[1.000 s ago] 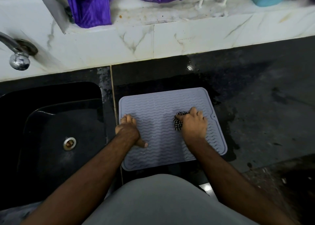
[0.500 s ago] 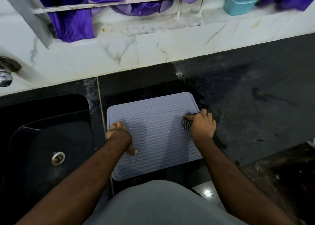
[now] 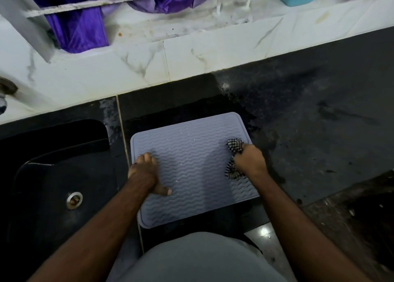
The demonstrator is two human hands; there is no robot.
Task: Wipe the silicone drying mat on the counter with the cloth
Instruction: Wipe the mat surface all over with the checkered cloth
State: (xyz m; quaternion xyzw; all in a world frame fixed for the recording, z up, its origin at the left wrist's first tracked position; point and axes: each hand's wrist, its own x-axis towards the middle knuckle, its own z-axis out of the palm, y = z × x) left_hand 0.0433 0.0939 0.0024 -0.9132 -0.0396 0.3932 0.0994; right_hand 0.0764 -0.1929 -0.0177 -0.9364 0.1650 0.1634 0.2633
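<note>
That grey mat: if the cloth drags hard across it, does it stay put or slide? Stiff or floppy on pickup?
Probably slides if unpinned: the counter around the mat looks wet, and the left hand presses flat on it, seemingly to anchor it. Likely floppy on pickup: it is thin and lies flush. The right hand grips the cloth at its right edge.

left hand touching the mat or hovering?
Touching. Head view: left hand lies on the mat near its left edge, thumb flat on the ridges, no gap.
</note>
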